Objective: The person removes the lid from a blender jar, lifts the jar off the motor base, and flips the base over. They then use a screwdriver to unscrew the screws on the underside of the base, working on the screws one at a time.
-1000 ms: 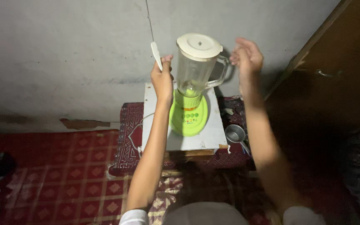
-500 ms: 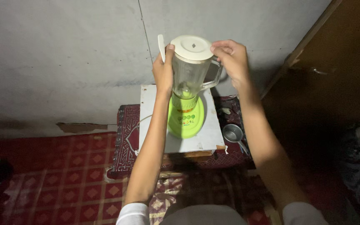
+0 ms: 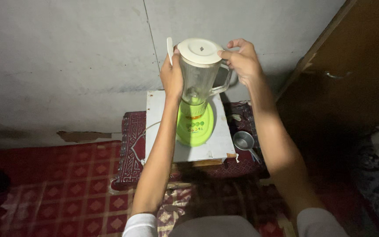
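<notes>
On blender jar (image 3: 198,83), left hand (image 3: 172,79) wrapped, right hand (image 3: 242,61) fingertips on lid (image 3: 199,50)

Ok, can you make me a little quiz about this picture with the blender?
1. True or false: the left hand grips the side of the blender jar.
2. What does the right hand touch? A) the metal cup B) the white lid C) the wall
3. Fill in: the blender base is coloured ____.

Key: 1 true. 2 B, the white lid; the metal cup lies apart on the red cloth. 3 green.
</notes>
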The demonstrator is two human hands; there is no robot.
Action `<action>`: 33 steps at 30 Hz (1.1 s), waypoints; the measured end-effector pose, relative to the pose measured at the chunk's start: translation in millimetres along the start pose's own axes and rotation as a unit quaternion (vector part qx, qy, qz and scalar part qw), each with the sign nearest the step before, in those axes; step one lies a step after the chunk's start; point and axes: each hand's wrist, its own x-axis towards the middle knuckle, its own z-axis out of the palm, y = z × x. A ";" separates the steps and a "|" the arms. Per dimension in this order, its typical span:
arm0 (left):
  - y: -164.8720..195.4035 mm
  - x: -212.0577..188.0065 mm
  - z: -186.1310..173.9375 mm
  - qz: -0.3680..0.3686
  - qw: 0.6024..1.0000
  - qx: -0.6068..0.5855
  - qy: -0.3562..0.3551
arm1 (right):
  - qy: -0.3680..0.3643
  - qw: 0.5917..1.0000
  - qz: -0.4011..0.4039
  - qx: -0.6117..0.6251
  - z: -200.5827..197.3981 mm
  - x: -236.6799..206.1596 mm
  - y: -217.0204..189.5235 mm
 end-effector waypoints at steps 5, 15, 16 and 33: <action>-1.0 3.9 -6.3 0.064 0.996 -0.003 -0.054 | -0.015 0.998 0.007 0.068 0.6 -1.2 -3.9; 7.0 -2.4 -6.0 0.042 0.992 0.104 -0.057 | -0.015 0.994 -0.048 0.094 1.8 -9.5 -42.7; 6.9 -2.7 -5.8 0.049 0.993 0.096 -0.052 | -0.012 0.995 -0.051 0.084 2.1 -8.0 -45.9; 11.4 -2.1 -27.1 0.078 0.986 -0.136 0.048 | -0.114 0.972 -0.133 0.158 27.2 -31.7 -42.5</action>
